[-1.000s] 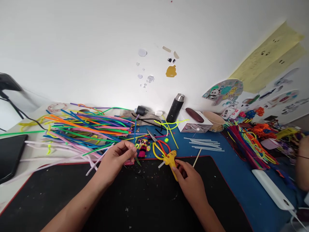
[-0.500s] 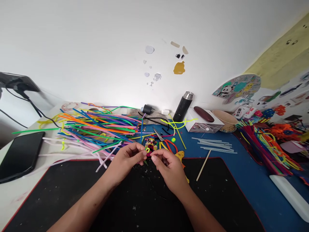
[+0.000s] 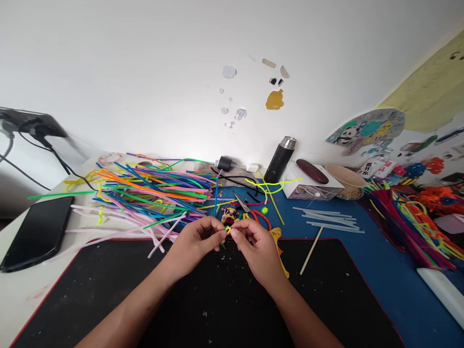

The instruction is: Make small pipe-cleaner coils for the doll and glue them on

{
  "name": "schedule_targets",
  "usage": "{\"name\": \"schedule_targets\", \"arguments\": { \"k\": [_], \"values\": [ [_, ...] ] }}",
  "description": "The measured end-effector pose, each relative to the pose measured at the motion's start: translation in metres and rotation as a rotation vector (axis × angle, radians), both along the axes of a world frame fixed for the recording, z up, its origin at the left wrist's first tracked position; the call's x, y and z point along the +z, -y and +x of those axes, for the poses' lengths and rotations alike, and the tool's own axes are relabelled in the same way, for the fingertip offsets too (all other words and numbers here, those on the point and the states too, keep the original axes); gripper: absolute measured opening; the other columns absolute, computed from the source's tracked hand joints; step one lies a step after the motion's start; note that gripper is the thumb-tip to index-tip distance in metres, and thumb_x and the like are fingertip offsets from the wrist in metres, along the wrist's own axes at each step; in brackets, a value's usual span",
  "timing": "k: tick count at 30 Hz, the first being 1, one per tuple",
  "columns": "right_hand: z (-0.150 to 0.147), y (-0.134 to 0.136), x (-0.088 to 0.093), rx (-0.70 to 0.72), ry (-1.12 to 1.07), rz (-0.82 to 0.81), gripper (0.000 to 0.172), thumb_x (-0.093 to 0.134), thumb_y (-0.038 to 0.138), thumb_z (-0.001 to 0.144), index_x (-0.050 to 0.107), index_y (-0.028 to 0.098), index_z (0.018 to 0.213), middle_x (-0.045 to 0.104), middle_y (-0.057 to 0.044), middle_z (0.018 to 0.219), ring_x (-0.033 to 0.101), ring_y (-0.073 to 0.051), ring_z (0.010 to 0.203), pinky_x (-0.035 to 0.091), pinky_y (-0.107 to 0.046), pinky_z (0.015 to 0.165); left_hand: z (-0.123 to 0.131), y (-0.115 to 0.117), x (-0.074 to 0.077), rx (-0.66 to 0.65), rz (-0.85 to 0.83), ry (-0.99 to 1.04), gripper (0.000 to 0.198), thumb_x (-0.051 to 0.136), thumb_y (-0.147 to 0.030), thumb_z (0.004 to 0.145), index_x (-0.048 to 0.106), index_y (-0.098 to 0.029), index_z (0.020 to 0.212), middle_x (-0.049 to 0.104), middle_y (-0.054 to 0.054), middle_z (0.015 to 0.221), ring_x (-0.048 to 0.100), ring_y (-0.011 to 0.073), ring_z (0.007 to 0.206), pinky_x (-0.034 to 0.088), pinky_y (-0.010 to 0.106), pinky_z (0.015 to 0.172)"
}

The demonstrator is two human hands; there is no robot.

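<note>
My left hand (image 3: 203, 241) and my right hand (image 3: 255, 247) meet fingertip to fingertip over the far part of the black mat (image 3: 213, 314). Between the two pinches is a small yellow pipe cleaner loop (image 3: 228, 230) with a dark centre; its ends are hidden by the fingers. Just behind the fingertips is a small colourful figure (image 3: 229, 214) with a pale face and a blue-and-red top. Pliers (image 3: 258, 215) with red handles lie right of the figure. A yellow fuzzy piece (image 3: 277, 237) is partly covered by my right hand.
Many coloured pipe cleaners (image 3: 152, 191) are heaped at the left, near a black phone (image 3: 38, 232). Behind stand a black thermos (image 3: 280, 159) and a white box (image 3: 313, 189). Glue sticks (image 3: 331, 220) and a wooden stick (image 3: 311, 251) lie right; more pipe cleaners (image 3: 402, 222) are beyond.
My fingertips have come closer together, and the yellow loop now sits between both hands. The whole view has shifted slightly, with things appearing farther right.
</note>
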State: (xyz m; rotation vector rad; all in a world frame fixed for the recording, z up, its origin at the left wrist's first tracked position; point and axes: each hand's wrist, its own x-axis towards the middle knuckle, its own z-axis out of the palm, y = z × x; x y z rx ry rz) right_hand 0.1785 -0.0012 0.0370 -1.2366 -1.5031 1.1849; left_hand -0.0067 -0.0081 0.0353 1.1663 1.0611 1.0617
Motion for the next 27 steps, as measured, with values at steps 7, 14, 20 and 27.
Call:
{"name": "schedule_targets", "arguments": {
  "k": [7, 14, 20, 27],
  "values": [
    [-0.002, -0.001, 0.001, -0.001, -0.011, -0.007, 0.020, 0.072, 0.041, 0.092, 0.074, 0.022, 0.089, 0.072, -0.004, 0.079, 0.062, -0.018, 0.068, 0.049, -0.028, 0.060, 0.000, -0.001, -0.005, -0.009, -0.019, 0.022, 0.031, 0.084, -0.048, 0.081, 0.074, -0.019, 0.083, 0.068, 0.000, 0.077, 0.059, 0.0145, 0.065, 0.051, 0.027, 0.064],
    [-0.003, -0.003, -0.002, -0.019, -0.048, -0.032, 0.021, 0.073, 0.042, 0.092, 0.072, 0.021, 0.088, 0.067, -0.001, 0.073, 0.056, -0.016, 0.062, 0.043, -0.027, 0.056, -0.001, -0.003, -0.007, -0.030, -0.048, 0.044, 0.029, 0.085, -0.048, 0.082, 0.082, -0.019, 0.084, 0.079, 0.006, 0.083, 0.063, 0.0168, 0.069, 0.052, 0.029, 0.069],
    [-0.003, -0.004, -0.004, -0.019, -0.069, -0.039, 0.023, 0.074, 0.043, 0.090, 0.072, 0.020, 0.087, 0.061, 0.001, 0.068, 0.049, -0.014, 0.057, 0.039, -0.026, 0.052, -0.001, -0.002, -0.014, 0.009, -0.041, 0.044, 0.026, 0.087, -0.044, 0.080, 0.082, -0.019, 0.082, 0.077, 0.004, 0.080, 0.063, 0.0162, 0.069, 0.051, 0.028, 0.069],
    [-0.002, -0.003, -0.005, -0.005, -0.096, -0.054, 0.024, 0.075, 0.043, 0.089, 0.071, 0.020, 0.087, 0.060, 0.002, 0.068, 0.046, -0.012, 0.056, 0.036, -0.025, 0.050, -0.001, -0.003, -0.015, -0.014, -0.052, 0.044, 0.032, 0.088, -0.049, 0.080, 0.081, -0.018, 0.082, 0.076, 0.003, 0.079, 0.063, 0.0156, 0.071, 0.051, 0.026, 0.069]
  ]
}}
